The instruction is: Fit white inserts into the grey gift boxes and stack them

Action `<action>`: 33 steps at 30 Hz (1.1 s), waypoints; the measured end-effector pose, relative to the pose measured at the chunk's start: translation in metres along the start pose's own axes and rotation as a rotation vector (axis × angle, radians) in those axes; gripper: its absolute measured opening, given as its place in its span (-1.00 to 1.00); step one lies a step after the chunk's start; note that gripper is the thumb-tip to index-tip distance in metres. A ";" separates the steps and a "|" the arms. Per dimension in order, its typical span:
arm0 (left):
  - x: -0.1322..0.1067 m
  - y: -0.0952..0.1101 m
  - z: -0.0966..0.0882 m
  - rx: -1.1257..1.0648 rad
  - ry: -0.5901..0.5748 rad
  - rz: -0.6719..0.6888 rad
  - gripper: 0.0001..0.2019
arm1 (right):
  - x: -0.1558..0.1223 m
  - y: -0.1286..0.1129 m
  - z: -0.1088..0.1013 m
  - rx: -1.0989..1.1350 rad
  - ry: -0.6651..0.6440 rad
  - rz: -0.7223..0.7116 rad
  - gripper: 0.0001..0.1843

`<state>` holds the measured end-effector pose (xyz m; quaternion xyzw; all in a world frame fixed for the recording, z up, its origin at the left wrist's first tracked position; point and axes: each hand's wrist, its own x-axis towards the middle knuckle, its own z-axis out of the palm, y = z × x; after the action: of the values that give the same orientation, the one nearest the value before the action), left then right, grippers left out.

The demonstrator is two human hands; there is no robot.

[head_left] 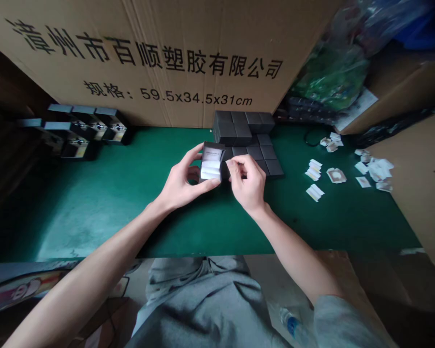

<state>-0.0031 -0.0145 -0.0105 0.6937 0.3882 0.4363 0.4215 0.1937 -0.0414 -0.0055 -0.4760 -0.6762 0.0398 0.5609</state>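
My left hand [183, 181] is wrapped round a small dark box [212, 162] with its lid up, showing a white padded inside. It holds the box above the green table top [105, 203]. Just right of the box, my right hand [248, 181] has its fingers pinched together at the box's edge; what they pinch is too small to name. Behind the hands stands a group of several shut dark boxes [252, 140], some stacked.
Several open dark boxes [89, 130] stand at the far left. Small white folded inserts [314, 192] and loose tags [375, 171] lie to the right. A big printed carton [159, 53] walls the back; a carton [433, 193] and plastic bags [333, 72] crowd the right.
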 end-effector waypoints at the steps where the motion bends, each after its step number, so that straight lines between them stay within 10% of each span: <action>1: 0.000 0.000 0.000 -0.007 -0.003 -0.007 -0.02 | 0.000 0.001 0.000 0.009 -0.002 0.009 -0.78; 11: -0.001 -0.006 -0.001 -0.025 -0.031 -0.051 -0.02 | 0.000 -0.001 -0.002 0.004 -0.054 0.010 -0.53; 16: -0.002 -0.004 -0.001 -0.021 -0.046 -0.053 -0.02 | 0.000 -0.001 -0.002 0.001 -0.031 -0.020 -0.76; 33: -0.003 -0.003 -0.004 0.037 -0.132 -0.001 -0.07 | 0.003 -0.004 -0.004 0.124 -0.146 0.278 -0.58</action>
<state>-0.0083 -0.0150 -0.0125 0.7284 0.3681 0.3821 0.4335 0.1946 -0.0435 0.0002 -0.5253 -0.6389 0.1931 0.5278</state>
